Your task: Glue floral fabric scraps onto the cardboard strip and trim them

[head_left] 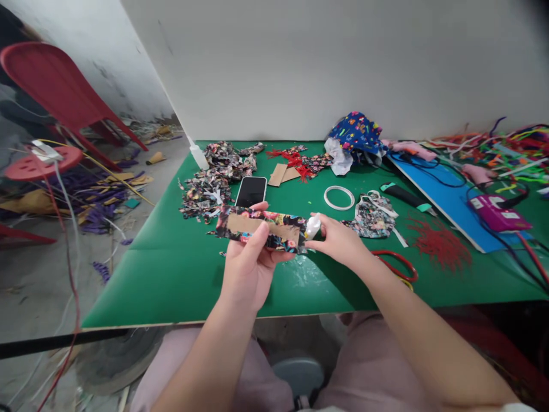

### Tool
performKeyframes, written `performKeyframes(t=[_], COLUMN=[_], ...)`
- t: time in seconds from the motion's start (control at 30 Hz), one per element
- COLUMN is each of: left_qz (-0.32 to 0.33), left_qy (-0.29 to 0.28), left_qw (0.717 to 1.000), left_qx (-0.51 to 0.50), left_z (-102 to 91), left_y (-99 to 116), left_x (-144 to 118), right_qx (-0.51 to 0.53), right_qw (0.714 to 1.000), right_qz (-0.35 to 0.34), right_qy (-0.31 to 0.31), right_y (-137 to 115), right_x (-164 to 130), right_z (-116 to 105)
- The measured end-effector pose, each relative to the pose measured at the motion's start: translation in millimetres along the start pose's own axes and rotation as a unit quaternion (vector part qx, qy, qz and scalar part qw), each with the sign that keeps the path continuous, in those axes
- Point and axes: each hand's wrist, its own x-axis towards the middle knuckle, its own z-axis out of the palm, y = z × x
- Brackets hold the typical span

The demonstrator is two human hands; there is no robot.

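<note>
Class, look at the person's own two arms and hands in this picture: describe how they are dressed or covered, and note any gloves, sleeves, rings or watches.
Both forearms are bare from the bottom of the picture up to the wrist; no sleeve shows. The left hand and the right hand wear no gloves. No ring, watch or bracelet can be seen on the fingers or wrists. Below the arms, pale pink clothing covers the lap.

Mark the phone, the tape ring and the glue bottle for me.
phone (251,191), head view, middle of its dark screen.
tape ring (330,191), head view, left side of the white band.
glue bottle (313,226), head view, white body by the right-hand fingers.
</note>
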Motion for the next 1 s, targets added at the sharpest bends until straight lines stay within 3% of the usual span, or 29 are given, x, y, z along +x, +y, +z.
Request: performKeyframes(t=[0.2,0.37,0.57,0.73,0.83,1.0], left_qz=[0.018,0.051,0.043,0.011,-0.018,-0.053], left_qy=[0.021,0.054,0.037,0.033,0.027,0.005], left_qw=[0.998,0.996,0.997,0.997,0.997,0.994], left_qx=[0.058,0.039,0.044,0.062,0.073,0.096], left_z=[0.4,-1.5,-2.4,-2.2,-2.1,-0.7], left_y=[9,23,23,21,20,17], left_x=[0,3,4,5,4,1], right_qx=[-0.134,-0.173,-0.128,-0.051,-0.071,-0.155], right_qw=[0.986,0.983,0.991,0.996,0.995,0.972], right_qz=[-0.007,-0.006,0.031,0.066,0.023,-0.127], right_qy=[0.093,0.06,-0.001,0.005,0.059,0.124], right_y=[62,100,91,79,64,29], right_x=[-72,-110,-110,-124,-132,-130], right_z=[-36,-31,-33,-44,-55,-75])
